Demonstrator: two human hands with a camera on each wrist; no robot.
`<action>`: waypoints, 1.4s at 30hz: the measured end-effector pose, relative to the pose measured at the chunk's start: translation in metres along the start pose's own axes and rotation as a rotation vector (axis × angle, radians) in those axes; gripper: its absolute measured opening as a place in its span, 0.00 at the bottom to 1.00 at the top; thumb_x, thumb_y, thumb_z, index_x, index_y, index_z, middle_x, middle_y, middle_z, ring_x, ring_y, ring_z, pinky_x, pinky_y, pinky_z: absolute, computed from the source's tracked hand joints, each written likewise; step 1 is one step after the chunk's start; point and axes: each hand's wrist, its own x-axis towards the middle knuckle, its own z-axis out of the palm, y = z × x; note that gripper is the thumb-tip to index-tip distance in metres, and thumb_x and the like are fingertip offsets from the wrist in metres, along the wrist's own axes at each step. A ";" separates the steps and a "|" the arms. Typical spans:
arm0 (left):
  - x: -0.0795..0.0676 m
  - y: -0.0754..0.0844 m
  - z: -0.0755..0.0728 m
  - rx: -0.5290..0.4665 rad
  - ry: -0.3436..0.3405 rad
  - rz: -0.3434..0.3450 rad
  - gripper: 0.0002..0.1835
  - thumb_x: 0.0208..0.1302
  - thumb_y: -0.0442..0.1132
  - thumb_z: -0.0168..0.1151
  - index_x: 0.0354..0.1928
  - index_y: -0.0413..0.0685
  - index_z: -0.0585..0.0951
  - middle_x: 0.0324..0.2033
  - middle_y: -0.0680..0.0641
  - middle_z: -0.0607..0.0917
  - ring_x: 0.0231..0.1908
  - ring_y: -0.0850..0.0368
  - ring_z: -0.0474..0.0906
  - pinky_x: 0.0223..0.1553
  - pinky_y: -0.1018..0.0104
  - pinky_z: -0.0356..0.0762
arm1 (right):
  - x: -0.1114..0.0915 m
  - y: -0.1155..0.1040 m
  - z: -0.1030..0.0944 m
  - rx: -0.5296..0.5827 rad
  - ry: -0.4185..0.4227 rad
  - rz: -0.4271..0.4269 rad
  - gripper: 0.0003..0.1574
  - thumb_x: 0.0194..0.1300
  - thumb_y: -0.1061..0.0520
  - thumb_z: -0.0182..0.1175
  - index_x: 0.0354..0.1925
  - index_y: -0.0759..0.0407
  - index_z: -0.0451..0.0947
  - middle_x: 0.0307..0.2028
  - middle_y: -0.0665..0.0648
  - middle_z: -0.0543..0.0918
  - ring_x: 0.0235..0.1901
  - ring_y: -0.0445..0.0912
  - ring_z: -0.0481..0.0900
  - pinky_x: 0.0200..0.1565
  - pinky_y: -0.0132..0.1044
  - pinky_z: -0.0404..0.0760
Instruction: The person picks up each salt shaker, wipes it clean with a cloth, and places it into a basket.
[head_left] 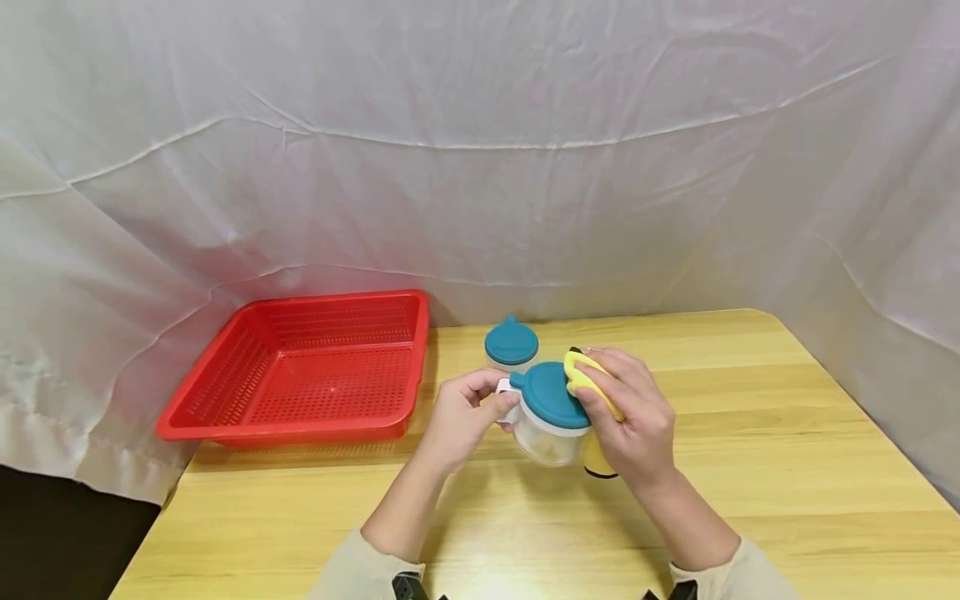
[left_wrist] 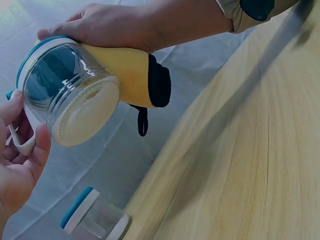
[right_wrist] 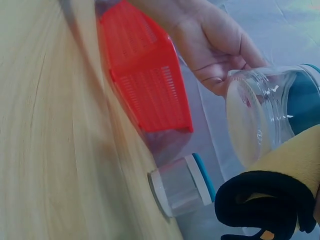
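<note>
My left hand [head_left: 468, 417] grips the white handle [left_wrist: 22, 142] of a clear jar [head_left: 550, 437] with a teal lid [head_left: 553, 393]. The jar is tilted and held up above the table. In my right hand [head_left: 633, 408] is a folded yellow cloth [head_left: 596, 387] with black edging, its fingers pressing it on the right side of the lid. The cloth hangs down beside the jar, and a black loop [left_wrist: 143, 122] dangles from it in the left wrist view. Only the thumb side of the left hand's grip shows in the head view.
A second teal-lidded jar [head_left: 512, 343] stands on the wooden table [head_left: 757, 433] behind the held one. To the left sits a red perforated basket [head_left: 330, 392]. Pale fabric [head_left: 480, 208] hangs around the back and sides of the table.
</note>
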 end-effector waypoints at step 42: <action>-0.003 -0.006 0.021 0.240 0.269 0.101 0.06 0.60 0.37 0.70 0.39 0.46 0.87 0.36 0.48 0.84 0.33 0.58 0.80 0.29 0.66 0.85 | 0.009 -0.011 0.001 -0.300 -0.305 -0.332 0.28 0.72 0.41 0.55 0.50 0.62 0.84 0.47 0.59 0.87 0.45 0.58 0.85 0.45 0.53 0.85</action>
